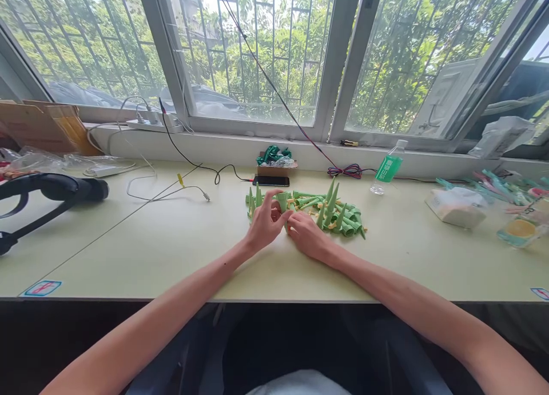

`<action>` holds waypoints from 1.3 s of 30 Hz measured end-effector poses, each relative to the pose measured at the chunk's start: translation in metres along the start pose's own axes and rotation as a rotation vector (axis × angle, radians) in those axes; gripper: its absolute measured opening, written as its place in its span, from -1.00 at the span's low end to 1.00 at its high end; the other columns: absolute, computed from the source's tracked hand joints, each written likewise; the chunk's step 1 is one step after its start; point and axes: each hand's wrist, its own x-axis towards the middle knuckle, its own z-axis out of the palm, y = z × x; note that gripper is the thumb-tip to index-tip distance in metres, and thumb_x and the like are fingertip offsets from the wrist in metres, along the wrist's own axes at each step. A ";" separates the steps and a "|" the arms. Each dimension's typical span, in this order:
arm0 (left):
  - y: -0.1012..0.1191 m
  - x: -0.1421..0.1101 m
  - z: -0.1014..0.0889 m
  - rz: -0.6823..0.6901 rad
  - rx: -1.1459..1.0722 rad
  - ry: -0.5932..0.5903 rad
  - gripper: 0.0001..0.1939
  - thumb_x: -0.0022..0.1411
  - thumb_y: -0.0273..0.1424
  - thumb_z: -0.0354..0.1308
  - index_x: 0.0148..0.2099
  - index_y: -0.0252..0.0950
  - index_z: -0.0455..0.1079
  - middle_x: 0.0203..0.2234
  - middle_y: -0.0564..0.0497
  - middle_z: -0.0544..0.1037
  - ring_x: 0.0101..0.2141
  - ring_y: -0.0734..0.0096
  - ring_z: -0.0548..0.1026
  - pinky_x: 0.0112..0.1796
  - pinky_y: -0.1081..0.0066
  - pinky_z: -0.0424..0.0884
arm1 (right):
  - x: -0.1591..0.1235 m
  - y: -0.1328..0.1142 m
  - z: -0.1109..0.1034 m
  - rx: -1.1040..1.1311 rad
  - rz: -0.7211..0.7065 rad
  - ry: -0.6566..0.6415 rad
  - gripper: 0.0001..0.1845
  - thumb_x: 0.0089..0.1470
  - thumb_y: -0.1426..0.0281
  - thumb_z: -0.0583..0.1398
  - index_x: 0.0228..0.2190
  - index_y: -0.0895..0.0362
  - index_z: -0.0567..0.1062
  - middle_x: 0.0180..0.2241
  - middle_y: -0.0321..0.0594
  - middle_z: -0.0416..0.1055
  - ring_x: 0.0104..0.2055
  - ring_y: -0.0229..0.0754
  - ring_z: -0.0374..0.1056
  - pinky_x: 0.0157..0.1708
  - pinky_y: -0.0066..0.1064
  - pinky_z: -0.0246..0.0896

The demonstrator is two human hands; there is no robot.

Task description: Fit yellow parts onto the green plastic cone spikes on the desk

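Between my two hands a green cone-shaped piece [282, 199] stands with its wide end up. My left hand [266, 219] is curled round it, forefinger and thumb bent about its side. Close against the lower part of the piece are the fingertips of my right hand [306, 232]; its fingers are bent together, and what they pinch is hidden. Right of my hands, several green cones [329, 205] stand point up among a heap of lying green cones [349, 228] with small yellowish bits. More green cones [253, 198] show just beyond my left hand.
Behind the heap lie a phone [271, 180] on a cable and a small box [277, 169] with green wrapping. A bottle [388, 169] and tissue pack [457, 207] stand to the right. A black headset [51, 192] and white cable [171, 195] lie left.
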 end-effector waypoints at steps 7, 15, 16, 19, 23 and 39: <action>-0.001 0.000 0.001 -0.012 -0.010 -0.006 -0.55 0.26 -0.29 0.12 0.14 -0.15 0.09 -0.45 0.12 0.45 -0.63 0.58 0.37 -0.58 0.57 0.26 | -0.001 -0.008 -0.005 0.120 0.142 0.130 -0.84 0.20 0.55 0.00 -0.28 0.14 0.35 -0.30 -0.14 0.30 -0.32 -0.17 0.25 -0.29 -0.32 0.24; -0.003 -0.001 0.000 0.025 0.000 -0.024 -0.59 0.31 -0.33 0.05 0.17 -0.14 0.11 -0.42 0.09 0.42 -0.66 0.64 0.30 -0.61 0.60 0.18 | 0.000 -0.012 -0.011 0.292 0.207 0.323 -0.77 0.29 0.48 -0.08 -0.16 0.09 0.35 -0.23 -0.17 0.22 -0.44 -0.31 0.31 -0.35 -0.35 0.33; -0.003 0.000 0.000 0.026 -0.006 -0.036 -0.59 0.32 -0.33 0.04 0.18 -0.14 0.10 -0.41 0.09 0.43 -0.67 0.65 0.28 -0.61 0.60 0.18 | 0.000 -0.012 -0.012 0.283 0.203 0.341 -0.76 0.29 0.47 -0.08 -0.14 0.10 0.34 -0.23 -0.17 0.22 -0.45 -0.32 0.30 -0.35 -0.35 0.33; -0.002 0.000 0.000 0.032 -0.016 -0.062 -0.58 0.32 -0.33 0.03 0.19 -0.15 0.08 -0.40 0.07 0.43 -0.67 0.66 0.27 -0.62 0.61 0.17 | 0.000 -0.012 -0.013 0.273 0.203 0.395 -0.78 0.31 0.43 -0.07 -0.07 0.10 0.29 -0.25 -0.19 0.25 -0.47 -0.31 0.30 -0.35 -0.33 0.32; -0.002 0.000 0.000 0.039 0.003 -0.071 -0.59 0.32 -0.34 0.03 0.19 -0.16 0.09 -0.43 0.08 0.40 -0.68 0.65 0.29 -0.63 0.61 0.16 | 0.000 -0.012 -0.013 0.297 0.211 0.431 -0.83 0.32 0.36 -0.02 -0.07 0.08 0.26 -0.34 -0.26 0.31 -0.44 -0.27 0.31 -0.33 -0.32 0.31; -0.002 0.000 0.001 0.026 -0.051 -0.084 -0.58 0.32 -0.32 0.04 0.19 -0.16 0.12 -0.38 0.04 0.44 -0.64 0.66 0.31 -0.61 0.63 0.25 | 0.001 -0.017 -0.023 0.307 0.220 0.465 -0.80 0.32 0.32 0.00 -0.25 0.08 0.40 -0.23 -0.14 0.33 -0.39 -0.23 0.36 -0.30 -0.31 0.39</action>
